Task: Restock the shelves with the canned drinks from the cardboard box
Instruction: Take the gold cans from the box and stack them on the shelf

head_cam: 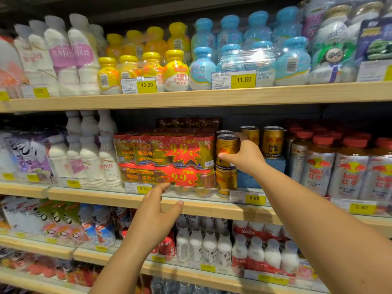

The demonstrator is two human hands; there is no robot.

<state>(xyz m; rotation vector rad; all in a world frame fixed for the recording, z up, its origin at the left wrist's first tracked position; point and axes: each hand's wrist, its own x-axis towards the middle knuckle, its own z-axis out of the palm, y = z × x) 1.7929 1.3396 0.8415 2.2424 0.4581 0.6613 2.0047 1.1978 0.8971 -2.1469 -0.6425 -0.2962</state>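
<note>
My right hand [246, 157] grips a gold energy-drink can [226, 148] that stands stacked on another gold can [225, 182] on the middle shelf [201, 205]. Two more gold cans [272, 142] stand behind it on a blue block [275, 164]. My left hand [157, 215] hovers open in front of the shelf edge, below the red shrink-wrapped multipacks [165, 160], holding nothing. The cardboard box is out of view.
Red-capped silver bottles [339, 166] crowd the right of the gold cans. White milk bottles [89, 158] stand to the left. Yellow and blue bottle packs [233, 60] fill the upper shelf, small white bottles [212, 245] the lower one. A clear price rail [247, 197] fronts the cans.
</note>
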